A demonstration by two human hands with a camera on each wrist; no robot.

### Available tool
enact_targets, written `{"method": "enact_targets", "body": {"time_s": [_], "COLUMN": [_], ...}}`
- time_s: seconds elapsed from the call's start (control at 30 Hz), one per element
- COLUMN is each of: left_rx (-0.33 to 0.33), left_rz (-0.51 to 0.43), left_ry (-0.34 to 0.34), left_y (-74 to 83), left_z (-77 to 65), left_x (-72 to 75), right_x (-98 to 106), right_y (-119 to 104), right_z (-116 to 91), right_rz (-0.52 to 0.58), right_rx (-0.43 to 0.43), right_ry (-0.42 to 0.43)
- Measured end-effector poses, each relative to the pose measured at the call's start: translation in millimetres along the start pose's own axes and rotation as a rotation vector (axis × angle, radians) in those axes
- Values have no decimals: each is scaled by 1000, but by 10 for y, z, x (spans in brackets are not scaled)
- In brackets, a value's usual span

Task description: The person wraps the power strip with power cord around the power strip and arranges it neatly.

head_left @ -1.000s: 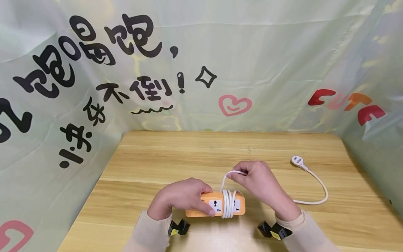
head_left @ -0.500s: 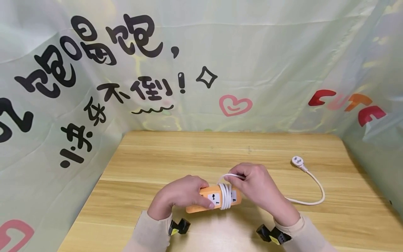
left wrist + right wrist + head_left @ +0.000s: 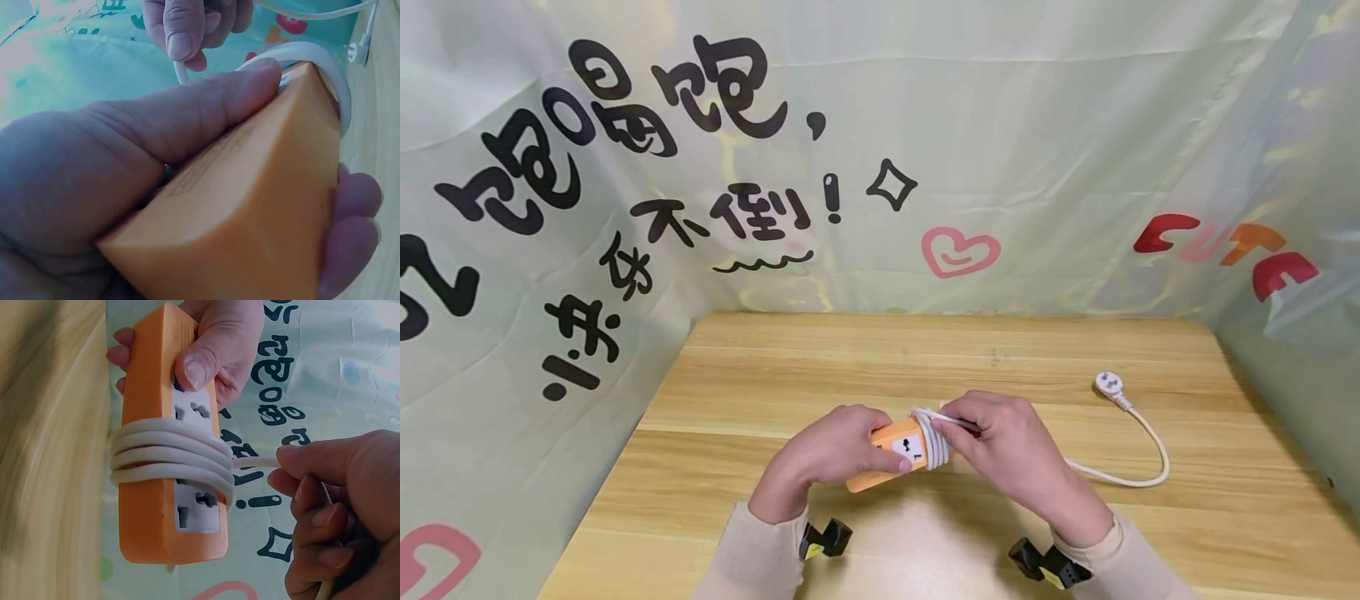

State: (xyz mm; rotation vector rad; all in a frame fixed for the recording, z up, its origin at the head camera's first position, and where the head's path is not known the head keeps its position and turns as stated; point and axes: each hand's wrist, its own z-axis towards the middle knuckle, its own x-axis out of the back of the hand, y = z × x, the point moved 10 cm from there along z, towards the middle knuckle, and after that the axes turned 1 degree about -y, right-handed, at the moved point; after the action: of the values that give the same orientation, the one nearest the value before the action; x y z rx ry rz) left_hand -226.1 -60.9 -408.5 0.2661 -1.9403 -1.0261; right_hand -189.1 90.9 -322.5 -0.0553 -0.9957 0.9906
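My left hand (image 3: 842, 446) grips an orange power strip (image 3: 144, 519), its thumb lying over the white socket face and its fingertips showing along the opposite side. Several turns of white cord (image 3: 169, 447) circle the strip near its right end in the head view. Between thumb and forefinger, my right hand (image 3: 1015, 450) pinches the cord where it leaves the coils, with the other fingers curled round the trailing length. In the head view the strip is tilted, right end higher, and the right hand covers that end.
The cord's tail (image 3: 1163, 454) curves over the wooden table (image 3: 820, 358) at the right and ends in a white plug (image 3: 1108, 383). A printed pale green cloth (image 3: 1037, 167) stands round the back and sides. Small black wrist cameras sit on both wrists.
The strip has risen and tilted, its right end swinging up and away. My right hand has drawn the cord closer in over the coils, and the tail on the table has slid slightly left.
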Motion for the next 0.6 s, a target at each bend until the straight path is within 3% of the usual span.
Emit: {"method": "enact_targets", "body": {"time_s": [0.37, 0.6], "left_rx": [22, 28], "left_rz": [-10, -83], "left_ry": [99, 189], "left_y": [-32, -67], "left_z": [6, -6], "left_x": [105, 229], "right_x": [-21, -28], "right_y": [-95, -83], "right_z": [-16, -12], "right_rz": [-23, -15], "right_rx": [53, 3], "right_ry": [-1, -33]}}
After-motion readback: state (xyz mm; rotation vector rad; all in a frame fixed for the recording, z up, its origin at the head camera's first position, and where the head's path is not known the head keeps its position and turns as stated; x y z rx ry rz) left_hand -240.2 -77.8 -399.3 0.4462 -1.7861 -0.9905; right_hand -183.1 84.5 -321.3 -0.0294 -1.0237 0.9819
